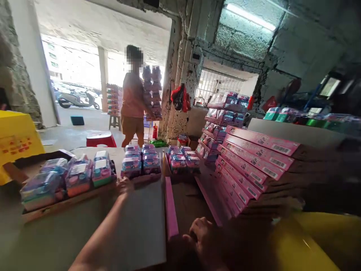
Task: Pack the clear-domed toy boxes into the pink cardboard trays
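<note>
My left hand (125, 185) reaches forward over the table, fingers bent at the front left corner of a cardboard tray (146, 178) of clear plastic-wrapped packs (131, 165). What its fingertips hold, if anything, is hidden. Nearer to me, my right hand (201, 231) is curled at the near end of a pink-sided cardboard tray (172, 210); shadow hides what lies under its fingers. More packs (183, 160) in pink, blue and green stand just beyond that tray. Further left, another long tray (70, 198) carries several larger-looking packs (79, 177).
On the right lean stacked pink cardboard trays (254, 162) with barcodes, before a tall stack of filled trays (222, 120). Yellow things (19, 139) flank both sides. A person (134, 101) stands behind the table, near a red stool (100, 139).
</note>
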`<state>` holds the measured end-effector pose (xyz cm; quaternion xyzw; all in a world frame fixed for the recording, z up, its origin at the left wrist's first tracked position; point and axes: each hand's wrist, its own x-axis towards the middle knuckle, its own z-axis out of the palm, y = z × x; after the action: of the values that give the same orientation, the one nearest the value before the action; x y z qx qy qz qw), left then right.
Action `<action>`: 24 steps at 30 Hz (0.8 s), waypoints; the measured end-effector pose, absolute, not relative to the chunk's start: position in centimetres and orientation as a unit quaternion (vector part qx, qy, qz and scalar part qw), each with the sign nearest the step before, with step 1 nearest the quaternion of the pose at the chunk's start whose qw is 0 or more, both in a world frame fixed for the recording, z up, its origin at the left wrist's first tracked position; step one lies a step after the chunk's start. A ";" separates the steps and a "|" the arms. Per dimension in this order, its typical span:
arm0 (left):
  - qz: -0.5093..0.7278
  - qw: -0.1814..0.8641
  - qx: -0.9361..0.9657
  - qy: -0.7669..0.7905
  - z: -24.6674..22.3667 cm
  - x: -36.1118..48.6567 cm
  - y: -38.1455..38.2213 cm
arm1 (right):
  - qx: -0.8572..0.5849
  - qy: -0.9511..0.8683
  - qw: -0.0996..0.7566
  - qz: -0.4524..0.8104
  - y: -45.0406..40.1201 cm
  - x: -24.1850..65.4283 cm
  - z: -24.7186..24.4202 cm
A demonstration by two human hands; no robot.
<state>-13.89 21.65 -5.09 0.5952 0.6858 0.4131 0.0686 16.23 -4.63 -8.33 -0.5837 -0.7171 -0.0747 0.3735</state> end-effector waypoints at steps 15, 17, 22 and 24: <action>0.302 0.236 0.924 0.004 2.8 5.6 -1.3 | -0.648 -0.752 -0.102 0.062 -13.2 21.8 8.4; 0.264 0.241 0.925 -0.128 4.4 10.0 -5.4 | -0.689 -0.699 -0.168 0.095 -18.4 23.8 12.3; 0.264 0.265 0.859 -0.350 6.5 18.5 -18.2 | -0.787 -0.558 -0.183 0.189 -36.8 26.4 19.3; 0.233 0.259 0.827 -0.441 7.0 20.1 -23.7 | -0.838 -0.487 -0.124 0.213 -45.1 26.3 20.6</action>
<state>20.10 -23.66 7.04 0.8273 -0.4408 0.2330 0.2589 26.30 -45.07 20.63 -0.8381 -0.4867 0.2129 -0.1244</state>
